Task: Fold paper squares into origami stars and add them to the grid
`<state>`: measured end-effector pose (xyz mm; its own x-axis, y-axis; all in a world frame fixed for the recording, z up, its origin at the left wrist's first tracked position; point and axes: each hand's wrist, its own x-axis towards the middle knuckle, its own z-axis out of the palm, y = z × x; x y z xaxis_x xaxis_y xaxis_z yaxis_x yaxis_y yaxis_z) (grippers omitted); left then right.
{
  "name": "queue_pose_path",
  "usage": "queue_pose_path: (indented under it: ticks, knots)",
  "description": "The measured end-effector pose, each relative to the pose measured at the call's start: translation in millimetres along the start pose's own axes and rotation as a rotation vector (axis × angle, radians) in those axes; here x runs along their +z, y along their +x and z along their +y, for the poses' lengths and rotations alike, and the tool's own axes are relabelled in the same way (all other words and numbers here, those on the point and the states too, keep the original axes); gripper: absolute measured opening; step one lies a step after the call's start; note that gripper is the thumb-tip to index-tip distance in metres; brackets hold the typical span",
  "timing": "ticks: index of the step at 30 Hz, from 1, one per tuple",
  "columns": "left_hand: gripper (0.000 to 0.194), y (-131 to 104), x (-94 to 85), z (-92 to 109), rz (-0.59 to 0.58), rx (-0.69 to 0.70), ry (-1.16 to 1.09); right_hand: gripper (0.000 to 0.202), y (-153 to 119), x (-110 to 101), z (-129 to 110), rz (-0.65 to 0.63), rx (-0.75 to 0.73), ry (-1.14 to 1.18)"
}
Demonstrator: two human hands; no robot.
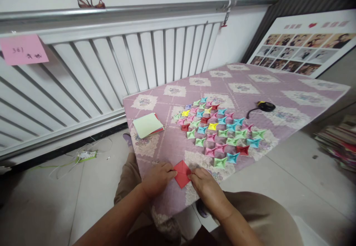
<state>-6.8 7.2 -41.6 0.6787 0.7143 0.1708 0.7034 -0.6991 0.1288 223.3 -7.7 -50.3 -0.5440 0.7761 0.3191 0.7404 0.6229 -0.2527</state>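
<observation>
A red folded paper square point(182, 177) lies turned like a diamond near the table's front edge, with crease lines meeting in its upper half. My left hand point(159, 177) pinches its left corner between thumb and fingers. At the opposite corner, my right hand point(204, 184) closes on the paper in the same way. Just beyond the hands stand rows of small folded paper pieces point(213, 126) in green, blue, pink, red and yellow. To the left rests a stack of paper sheets point(147, 125), pale green on top with red showing beneath.
A flowered purple cloth point(172, 146) covers the table. Toward the right lies a black and yellow tape measure point(266, 106) with a strap. A photo board point(294, 53) leans behind the table, and a white radiator point(133, 60) lines the wall. A power strip point(87, 156) sits on the floor.
</observation>
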Motion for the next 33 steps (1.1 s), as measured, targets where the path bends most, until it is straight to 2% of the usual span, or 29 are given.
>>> queue_pose_path:
  ticks: [6, 10, 15, 20, 22, 27, 31, 33]
  knots:
    - [0.02, -1, -1.0, 0, 0.007, 0.03, 0.0, 0.014, -4, -2, -2, -0.017, 0.02, 0.015]
    - [0.022, -2, 0.5, -1, 0.006, 0.037, -0.015, 0.019, -7, -1, -3, 0.024, 0.048, 0.076]
    - [0.028, 0, -2.5, -3, -0.04, -0.109, -0.224, 0.024, -5, -5, -5, 0.076, 0.102, 0.178]
    - [0.045, 2, -10.2, -2, -0.033, -0.208, -0.365, 0.037, -1, -5, -5, 0.128, 0.165, 0.242]
    - [0.043, 5, -13.5, 0, -0.046, -0.253, -0.385, 0.034, 0, -2, -6, 0.132, 0.176, 0.24]
    - [0.023, 18, -20.9, 9, -0.083, -0.412, -0.378, 0.025, 7, 9, -7, 0.202, 0.291, 0.148]
    - [0.024, 28, -21.2, 8, -0.144, -0.506, -0.375, 0.015, 9, 6, -10, 0.265, 0.339, 0.142]
    - [0.025, 29, -18.6, 5, -0.151, -0.521, -0.386, 0.01, 5, 0, -17, 0.239, 0.3, 0.15]
